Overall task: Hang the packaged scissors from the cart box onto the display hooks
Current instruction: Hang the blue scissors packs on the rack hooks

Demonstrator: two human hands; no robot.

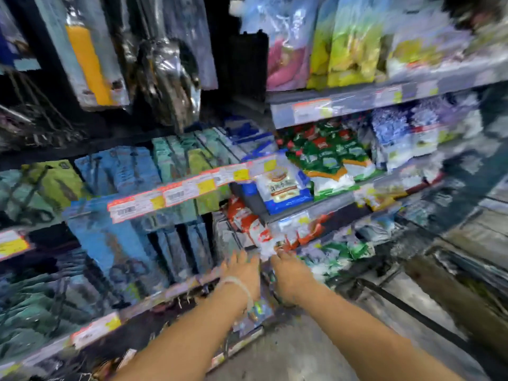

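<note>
Hanging step judged in hand: left hand (243, 268) & right hand (288, 273) reached to lower hook rail (176, 291); grip state indeterminable (blur); pkg-to-hook alignment req'd next.

A: What sits around the long rail of orange-and-yellow price labels (189, 191)?

B: Blue flat packs (121, 169) hang behind it and below it. Just right of its end lies a white-and-blue bag (283, 185), with green-and-red bags (324, 152) beyond that.

A: And the hands?

B: Both reach in well below the rail's right end. The left hand (242, 270), a pale bracelet (242, 287) on its wrist, is beside the right hand (291, 273). Blur hides what the fingers grasp.
</note>
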